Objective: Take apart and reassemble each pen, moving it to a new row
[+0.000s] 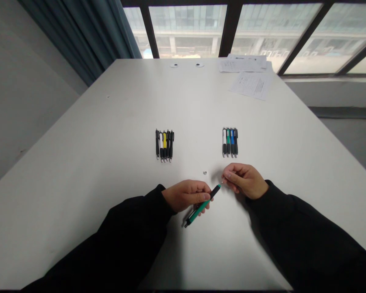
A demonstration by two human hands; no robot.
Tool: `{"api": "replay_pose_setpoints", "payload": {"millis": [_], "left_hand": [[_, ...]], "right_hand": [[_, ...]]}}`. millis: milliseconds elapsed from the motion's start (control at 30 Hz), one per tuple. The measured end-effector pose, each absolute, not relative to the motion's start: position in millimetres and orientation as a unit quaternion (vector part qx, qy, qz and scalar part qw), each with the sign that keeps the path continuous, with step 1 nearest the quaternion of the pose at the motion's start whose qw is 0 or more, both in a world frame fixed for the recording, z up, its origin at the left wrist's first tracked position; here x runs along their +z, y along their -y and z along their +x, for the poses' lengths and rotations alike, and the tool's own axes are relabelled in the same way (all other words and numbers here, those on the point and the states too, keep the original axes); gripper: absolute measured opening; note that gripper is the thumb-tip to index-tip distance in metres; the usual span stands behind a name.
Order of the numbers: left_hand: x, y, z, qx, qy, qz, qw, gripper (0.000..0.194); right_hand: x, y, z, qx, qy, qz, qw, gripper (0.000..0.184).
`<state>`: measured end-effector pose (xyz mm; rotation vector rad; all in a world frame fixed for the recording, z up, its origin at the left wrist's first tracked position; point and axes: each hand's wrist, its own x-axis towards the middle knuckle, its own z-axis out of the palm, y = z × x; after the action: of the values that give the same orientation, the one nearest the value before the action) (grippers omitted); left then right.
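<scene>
My left hand is closed around a green click pen with a black grip, held at a slant above the table. The pen's front end points up and right, with a bit of green and no silver cone showing there. Close to that end, my right hand pinches its thumb and fingers together. A tiny point shows between the pen and these fingertips; what they hold is too small to make out. On the table just beyond my hands lies a small silvery piece.
Two rows of pens lie ahead: a left row of mostly black ones with a white and a yellow, and a right row in white, green, blue and black. Printed papers lie at the table's far right, below the window.
</scene>
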<state>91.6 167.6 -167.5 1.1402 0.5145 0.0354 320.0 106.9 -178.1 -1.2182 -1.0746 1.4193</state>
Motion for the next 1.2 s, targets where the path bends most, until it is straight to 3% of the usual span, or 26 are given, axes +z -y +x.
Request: {"api": "replay_pose_setpoints", "payload": {"millis": [467, 833, 967, 1100, 1200], "left_hand": [[-165.8, -166.5, 92.6, 0.027, -0.242, 0.519, 0.819, 0.042], [-166.2, -167.9, 91.2, 0.029, -0.218, 0.513, 0.830, 0.040], [-168.3, -168.4, 90.9, 0.037, -0.184, 0.500, 0.845, 0.039], [-168.3, -169.8, 90.9, 0.038, -0.157, 0.490, 0.857, 0.039], [-167.3, -170.5, 90.8, 0.036, -0.158, 0.488, 0.858, 0.039]], "right_hand": [[-172.1, -105.5, 319.9, 0.576, 0.479, -0.506, 0.427, 0.033], [-173.8, -102.9, 323.1, 0.616, 0.494, -0.418, 0.449, 0.028], [-177.7, -108.4, 317.2, 0.457, 0.565, -0.503, 0.468, 0.025], [-174.1, -120.4, 299.7, 0.255, 0.726, -0.531, 0.355, 0.035], [-172.2, -128.0, 289.8, 0.195, 0.771, -0.530, 0.293, 0.023]]}}
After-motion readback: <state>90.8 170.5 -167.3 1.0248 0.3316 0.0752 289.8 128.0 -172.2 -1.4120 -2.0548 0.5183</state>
